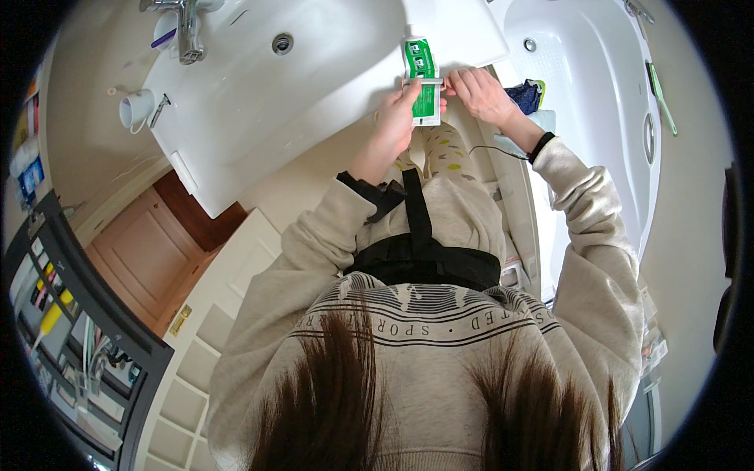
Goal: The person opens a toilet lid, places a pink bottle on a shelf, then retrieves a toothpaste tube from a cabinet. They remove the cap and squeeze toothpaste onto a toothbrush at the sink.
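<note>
A green and white toothpaste tube, bearing writing, is in front of me with its white cap end towards the washbasin. Across the tube lies a narrow metal tube squeezer. My left hand grips the tube from the left, its thumb on the left end of the squeezer. At the squeezer's right end, my right hand pinches a small end piece between thumb and fingers. Part of the left fingers is hidden behind the tube.
The white washbasin has a chrome faucet, a white mug and a razor at its left. A bathtub stands to the right, with dark blue cloth on its edge. An organizer fills the lower left.
</note>
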`<state>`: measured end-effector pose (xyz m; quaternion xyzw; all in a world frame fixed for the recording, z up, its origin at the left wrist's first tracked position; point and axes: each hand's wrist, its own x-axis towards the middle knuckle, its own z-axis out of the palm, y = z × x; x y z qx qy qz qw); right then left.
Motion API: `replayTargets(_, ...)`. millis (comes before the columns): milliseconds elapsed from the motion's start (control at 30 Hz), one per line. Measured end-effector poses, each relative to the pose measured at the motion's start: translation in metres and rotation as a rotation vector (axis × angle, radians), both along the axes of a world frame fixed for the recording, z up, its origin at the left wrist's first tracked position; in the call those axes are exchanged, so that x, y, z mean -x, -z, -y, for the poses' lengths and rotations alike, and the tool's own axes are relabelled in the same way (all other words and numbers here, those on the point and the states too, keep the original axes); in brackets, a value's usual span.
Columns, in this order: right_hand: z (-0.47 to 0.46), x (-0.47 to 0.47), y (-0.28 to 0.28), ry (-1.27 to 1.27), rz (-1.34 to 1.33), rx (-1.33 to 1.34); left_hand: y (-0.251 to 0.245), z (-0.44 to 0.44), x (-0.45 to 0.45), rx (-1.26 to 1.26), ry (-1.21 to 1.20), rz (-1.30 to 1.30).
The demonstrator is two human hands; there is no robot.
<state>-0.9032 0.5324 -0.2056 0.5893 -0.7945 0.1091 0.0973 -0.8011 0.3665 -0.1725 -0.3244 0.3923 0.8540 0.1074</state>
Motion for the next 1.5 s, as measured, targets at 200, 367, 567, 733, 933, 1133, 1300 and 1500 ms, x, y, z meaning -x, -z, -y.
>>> replayTargets(200,0.003,0.000,-0.002,0.085,0.336,0.069,-0.007,-0.005,0.008,0.172,-0.007,-0.059)
replayTargets(367,0.004,-0.005,-0.010,0.266,0.675,0.088,-0.005,-0.001,0.006,0.212,0.081,-0.146)
replayTargets(567,0.018,-0.009,-0.021,0.544,1.464,0.162,-0.001,0.010,-0.001,0.227,0.171,-0.151)
replayTargets(733,0.009,-0.003,-0.044,0.681,2.270,0.091,-0.001,0.019,-0.012,0.424,0.329,-0.209)
replayTargets(933,0.006,-0.013,-0.048,0.557,1.841,0.176,-0.015,0.010,-0.020,0.140,0.252,-0.101)
replayTargets(1133,-0.001,-0.016,-0.035,0.372,1.270,-0.096,-0.012,0.009,-0.016,0.076,0.146,0.148)
replayTargets(1300,-0.001,-0.030,-0.023,0.239,0.729,0.134,-0.003,0.006,-0.016,0.087,0.101,0.134)
replayTargets(1500,-0.007,-0.032,-0.012,0.130,0.053,0.104,-0.002,0.004,-0.013,0.061,0.099,0.144)
